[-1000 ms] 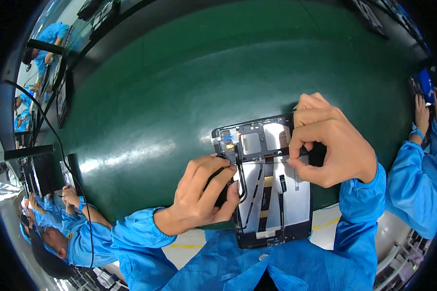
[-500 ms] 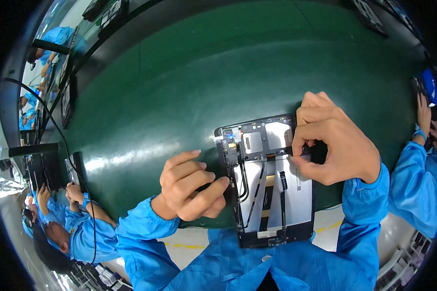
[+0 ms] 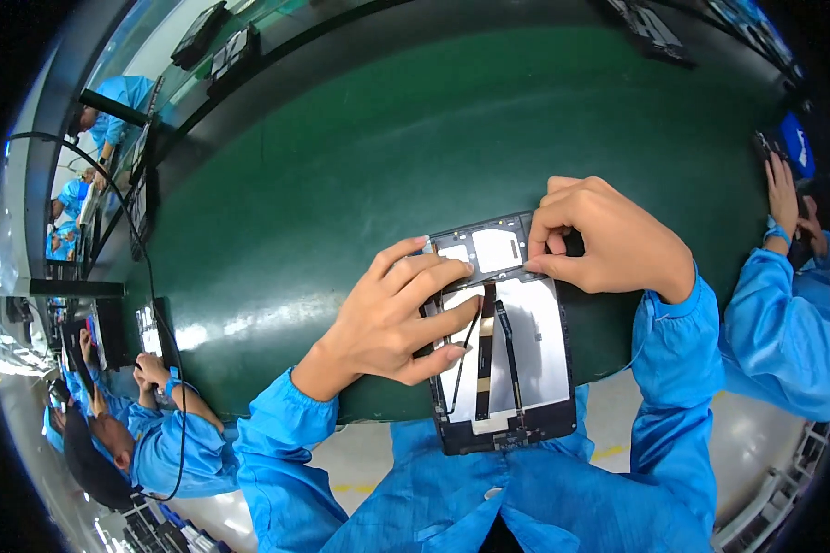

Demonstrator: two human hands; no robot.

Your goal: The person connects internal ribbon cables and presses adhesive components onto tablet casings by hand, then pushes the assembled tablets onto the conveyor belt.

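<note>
An opened tablet (image 3: 542, 332) lies at the near edge of the green table, its black frame surrounding a silvery-white inner panel. Down the panel run a wide dark flex cable (image 3: 484, 373) and a narrower black cable (image 3: 511, 355). My left hand (image 3: 392, 313) reaches over the tablet's left side, fingers apart, the fingertips at the upper left part and above the panel. At the upper right edge my right hand (image 3: 613, 235) is closed in a pinch, thumb and forefinger against the frame. Whatever lies between those fingertips is too small to make out.
The green table (image 3: 341, 166) stretches ahead. Dark devices (image 3: 650, 32) lie at its far right and others (image 3: 235, 55) on a far-left ledge. A black cable (image 3: 138, 230) hangs at left. Co-workers in blue sit left and right; one hand (image 3: 782, 194) is near a device.
My left hand has moved right, from beside the tablet onto it, and its fingers have spread. My right hand remains pinched at the right edge. The whole view has shifted slightly.
</note>
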